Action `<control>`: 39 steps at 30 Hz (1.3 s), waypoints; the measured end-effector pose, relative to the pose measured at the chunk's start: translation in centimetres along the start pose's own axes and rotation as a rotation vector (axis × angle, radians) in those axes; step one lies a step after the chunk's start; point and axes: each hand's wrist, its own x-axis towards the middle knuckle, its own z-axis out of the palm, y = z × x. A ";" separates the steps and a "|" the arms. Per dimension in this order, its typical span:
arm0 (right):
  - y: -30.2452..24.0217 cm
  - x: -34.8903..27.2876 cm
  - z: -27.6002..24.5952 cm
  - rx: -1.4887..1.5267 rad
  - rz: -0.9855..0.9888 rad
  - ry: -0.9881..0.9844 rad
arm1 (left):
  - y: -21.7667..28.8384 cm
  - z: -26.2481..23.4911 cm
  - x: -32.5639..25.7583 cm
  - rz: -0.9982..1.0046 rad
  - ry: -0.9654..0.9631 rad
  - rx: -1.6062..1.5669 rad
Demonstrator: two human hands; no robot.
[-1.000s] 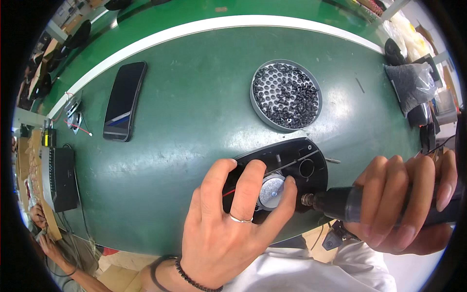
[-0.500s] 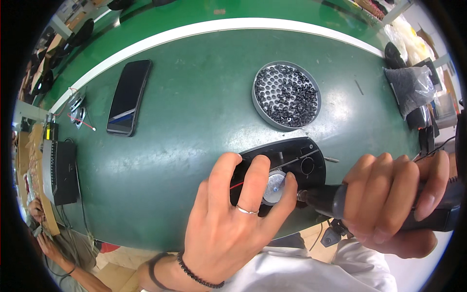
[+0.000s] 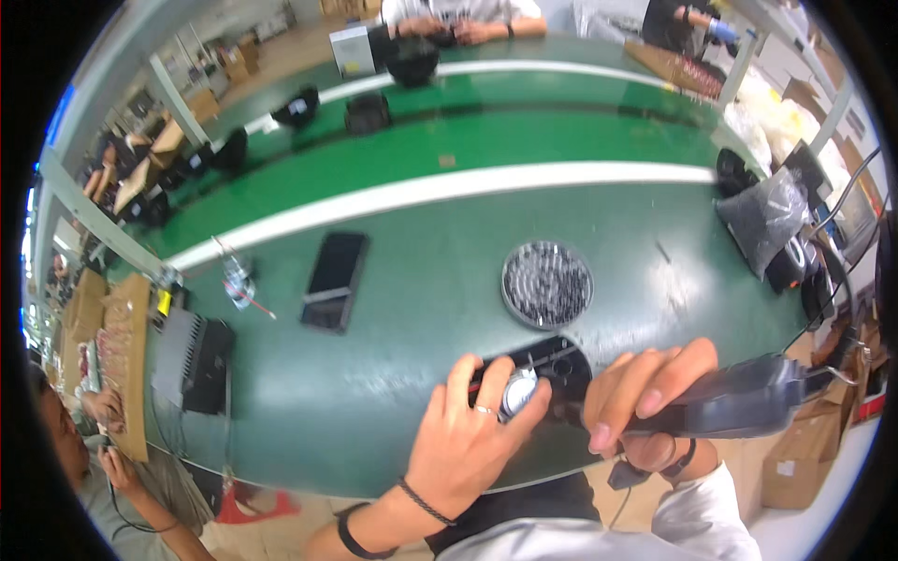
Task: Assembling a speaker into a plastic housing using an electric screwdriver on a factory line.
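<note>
My left hand [image 3: 458,453] rests over a black plastic shell [image 3: 572,360] near the table's front edge. Its fingers are closed round a round silver part [image 3: 517,393], perhaps a small speaker, lying in the shell. A bit of red wire shows beside the fingers. In my right hand [image 3: 641,388] is a dark electric screwdriver [image 3: 734,400], held level with its cord end to the right. The driver's tip is hidden behind my fingers. Just beyond the shell stands a round dish [image 3: 547,324] full of small black screws [image 3: 547,280].
A phone [image 3: 335,280] lies left of the dish; loose small speakers [image 3: 239,283] with wires are farther left. A black box [image 3: 194,363] sits at the left edge. A bag of dark parts [image 3: 765,220] lies at right. Co-workers' hands [image 3: 479,32] show across the green belt [image 3: 449,131].
The view has tilted up, so the far bench and a co-worker now show. The screwdriver's tip, visible beside my left fingers before, is now hidden. My left hand still holds the round part.
</note>
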 end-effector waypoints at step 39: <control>2.3 -1.1 -21.1 -0.559 -0.152 0.645 | -16.4 8.5 24.2 -0.276 0.456 -0.293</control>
